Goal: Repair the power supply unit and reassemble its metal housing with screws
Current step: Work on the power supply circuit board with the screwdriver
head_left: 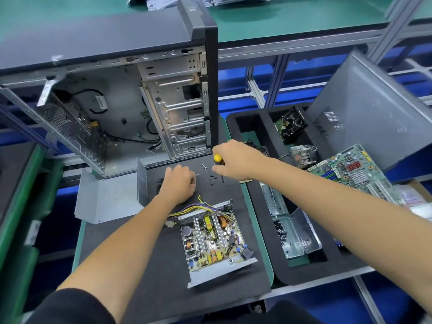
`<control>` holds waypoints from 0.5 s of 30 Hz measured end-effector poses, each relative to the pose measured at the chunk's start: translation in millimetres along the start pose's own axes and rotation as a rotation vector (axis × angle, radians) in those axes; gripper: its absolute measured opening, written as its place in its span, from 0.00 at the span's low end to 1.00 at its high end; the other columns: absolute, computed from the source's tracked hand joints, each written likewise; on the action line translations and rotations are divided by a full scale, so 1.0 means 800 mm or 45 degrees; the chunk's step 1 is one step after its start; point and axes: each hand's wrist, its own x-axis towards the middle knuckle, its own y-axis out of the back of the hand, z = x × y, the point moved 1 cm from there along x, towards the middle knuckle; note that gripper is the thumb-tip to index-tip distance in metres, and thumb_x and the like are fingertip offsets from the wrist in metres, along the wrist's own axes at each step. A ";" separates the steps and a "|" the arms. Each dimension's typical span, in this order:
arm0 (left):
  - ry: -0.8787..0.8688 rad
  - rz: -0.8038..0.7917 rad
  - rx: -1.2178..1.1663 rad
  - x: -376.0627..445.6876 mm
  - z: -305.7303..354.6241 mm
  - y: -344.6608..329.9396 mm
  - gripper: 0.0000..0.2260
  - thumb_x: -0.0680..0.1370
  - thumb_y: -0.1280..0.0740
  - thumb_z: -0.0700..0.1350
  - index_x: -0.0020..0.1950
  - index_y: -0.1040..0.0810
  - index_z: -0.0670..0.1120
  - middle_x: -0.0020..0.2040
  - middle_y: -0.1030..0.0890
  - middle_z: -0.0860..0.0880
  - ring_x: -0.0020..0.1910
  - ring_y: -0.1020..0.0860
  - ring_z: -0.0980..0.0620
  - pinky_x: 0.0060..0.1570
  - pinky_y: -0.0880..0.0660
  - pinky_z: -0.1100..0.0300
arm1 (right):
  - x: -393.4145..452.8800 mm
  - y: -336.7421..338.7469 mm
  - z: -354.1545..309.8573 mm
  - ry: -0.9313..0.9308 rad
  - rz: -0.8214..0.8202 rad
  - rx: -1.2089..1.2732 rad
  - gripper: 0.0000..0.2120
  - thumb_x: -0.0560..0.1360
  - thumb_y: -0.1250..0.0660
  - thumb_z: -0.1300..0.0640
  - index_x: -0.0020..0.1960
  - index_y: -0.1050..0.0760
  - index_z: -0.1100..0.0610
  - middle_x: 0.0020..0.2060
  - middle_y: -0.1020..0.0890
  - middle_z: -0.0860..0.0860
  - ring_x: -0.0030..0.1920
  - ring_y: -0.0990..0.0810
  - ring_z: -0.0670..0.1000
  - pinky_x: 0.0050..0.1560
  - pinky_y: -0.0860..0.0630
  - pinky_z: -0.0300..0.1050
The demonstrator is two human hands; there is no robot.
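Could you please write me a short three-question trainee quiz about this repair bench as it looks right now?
1. True or false: the power supply has its cover on.
2. Which hand grips the screwdriver? A) left hand B) right hand
3. Fill in: the loose screws lie on the black mat, between the two ____.

Key:
1. False; its circuit board is exposed.
2. B
3. hands
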 end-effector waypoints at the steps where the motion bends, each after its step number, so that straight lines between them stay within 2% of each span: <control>1: 0.014 0.050 -0.080 0.000 0.000 0.002 0.06 0.77 0.37 0.44 0.43 0.22 0.47 0.46 0.22 0.48 0.50 0.27 0.45 0.49 0.35 0.51 | 0.000 0.000 0.001 0.000 0.009 0.000 0.16 0.76 0.35 0.51 0.35 0.38 0.52 0.32 0.28 0.49 0.37 0.26 0.54 0.29 0.36 0.43; 4: 0.139 0.096 -0.550 0.001 0.002 0.013 0.03 0.72 0.35 0.39 0.38 0.26 0.43 0.38 0.22 0.46 0.43 0.26 0.45 0.40 0.33 0.54 | -0.002 0.004 0.001 -0.006 0.056 0.023 0.14 0.76 0.35 0.50 0.36 0.35 0.54 0.32 0.27 0.50 0.37 0.25 0.54 0.28 0.37 0.42; 6: 0.199 0.088 -0.799 0.002 0.006 0.022 0.06 0.71 0.33 0.36 0.35 0.28 0.44 0.35 0.23 0.48 0.38 0.26 0.49 0.36 0.31 0.56 | -0.002 0.008 -0.002 -0.012 0.114 0.070 0.12 0.76 0.36 0.50 0.39 0.31 0.57 0.33 0.25 0.51 0.36 0.25 0.54 0.28 0.35 0.42; 9: 0.205 0.128 -1.049 -0.002 0.017 0.036 0.07 0.73 0.35 0.33 0.41 0.24 0.45 0.35 0.24 0.51 0.33 0.28 0.57 0.33 0.32 0.67 | -0.005 0.015 -0.012 -0.017 0.239 0.163 0.12 0.75 0.36 0.52 0.36 0.34 0.54 0.32 0.26 0.51 0.32 0.27 0.53 0.28 0.36 0.43; 11: 0.191 0.156 -1.156 -0.008 0.020 0.043 0.07 0.75 0.35 0.33 0.46 0.20 0.43 0.34 0.24 0.54 0.31 0.29 0.60 0.31 0.34 0.73 | -0.007 0.020 -0.020 -0.009 0.324 0.219 0.13 0.75 0.36 0.52 0.35 0.36 0.53 0.30 0.27 0.50 0.31 0.29 0.51 0.28 0.37 0.43; 15: 0.120 0.221 -1.152 -0.030 0.024 0.056 0.06 0.75 0.31 0.37 0.40 0.20 0.46 0.34 0.22 0.57 0.34 0.26 0.61 0.34 0.33 0.74 | -0.014 0.025 -0.041 0.036 0.429 0.305 0.13 0.75 0.36 0.53 0.35 0.36 0.52 0.29 0.27 0.49 0.33 0.28 0.52 0.30 0.34 0.44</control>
